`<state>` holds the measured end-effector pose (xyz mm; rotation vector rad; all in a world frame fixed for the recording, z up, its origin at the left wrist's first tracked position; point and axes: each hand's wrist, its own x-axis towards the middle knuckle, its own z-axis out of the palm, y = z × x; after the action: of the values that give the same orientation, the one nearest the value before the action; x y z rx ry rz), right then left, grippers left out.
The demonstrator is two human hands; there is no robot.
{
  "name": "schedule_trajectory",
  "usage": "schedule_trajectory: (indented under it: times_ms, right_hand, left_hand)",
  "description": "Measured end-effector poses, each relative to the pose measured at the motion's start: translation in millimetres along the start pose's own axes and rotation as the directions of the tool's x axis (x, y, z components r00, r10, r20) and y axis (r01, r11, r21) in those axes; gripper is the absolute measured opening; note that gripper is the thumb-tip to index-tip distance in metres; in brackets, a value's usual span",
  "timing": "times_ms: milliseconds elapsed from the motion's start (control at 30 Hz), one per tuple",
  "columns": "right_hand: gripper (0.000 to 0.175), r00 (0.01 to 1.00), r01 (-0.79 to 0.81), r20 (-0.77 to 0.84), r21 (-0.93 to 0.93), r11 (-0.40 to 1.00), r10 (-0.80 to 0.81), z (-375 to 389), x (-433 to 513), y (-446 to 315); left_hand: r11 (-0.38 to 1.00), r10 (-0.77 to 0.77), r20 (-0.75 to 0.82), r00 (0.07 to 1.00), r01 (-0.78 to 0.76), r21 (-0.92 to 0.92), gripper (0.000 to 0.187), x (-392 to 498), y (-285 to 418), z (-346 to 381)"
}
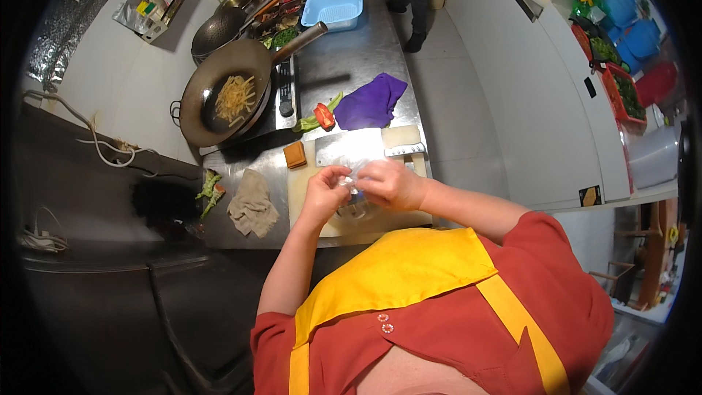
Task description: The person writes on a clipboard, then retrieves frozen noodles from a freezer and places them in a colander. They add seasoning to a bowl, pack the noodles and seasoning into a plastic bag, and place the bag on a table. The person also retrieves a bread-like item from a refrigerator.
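My left hand [327,196] and my right hand [390,183] meet over a pale cutting board [301,191], both pinching a clear plastic bag [356,207] at its gathered top. What the bag holds is unclear. Just beyond my hands lies a cleaver [349,146] with its broad blade flat on the board. Brown square slices [295,154] rest at the board's left corner. Behind the cleaver are a cut red pepper [324,116], a green pepper [305,124] and a purple cloth [371,103]. A beige rag [253,203] is crumpled left of the board.
A wok [192,104] with pale cut strips [235,100] stands on the stove at the left, its handle slanting over the counter. Farther back are a blue plastic basket [333,9] and several ingredient containers. Another person [417,0] stands beyond, right of the counter.
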<state>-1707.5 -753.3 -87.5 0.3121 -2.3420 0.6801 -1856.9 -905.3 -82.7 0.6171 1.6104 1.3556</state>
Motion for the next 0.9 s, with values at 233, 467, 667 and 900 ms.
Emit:
schedule_trajectory:
  times_ms: [233,467,667,900]
  right_hand:
    - [0.017,0.766,-0.635,0.218,0.398,0.662,0.604,31.5,19.3,55.5]
    - [0.04,0.414,-0.909,0.662,0.339,0.243,0.625,41.0,41.3,62.1]
    - [0.023,0.385,-0.902,0.719,0.425,0.074,0.579,15.9,48.4,59.1]
    - [0.023,0.688,-0.725,0.362,0.331,0.604,0.628,27.3,45.9,54.9]
  left_hand:
    - [-0.017,0.702,0.389,0.596,-0.532,0.846,0.032,-4.6,8.7,16.3]
    - [-0.068,0.836,0.328,0.439,-0.511,0.857,0.022,6.4,2.3,15.8]
    - [-0.026,0.88,0.243,0.409,-0.47,0.882,0.019,3.6,-6.1,17.4]
    - [-0.019,0.858,0.257,0.444,-0.473,0.881,0.016,-7.7,-7.4,16.7]
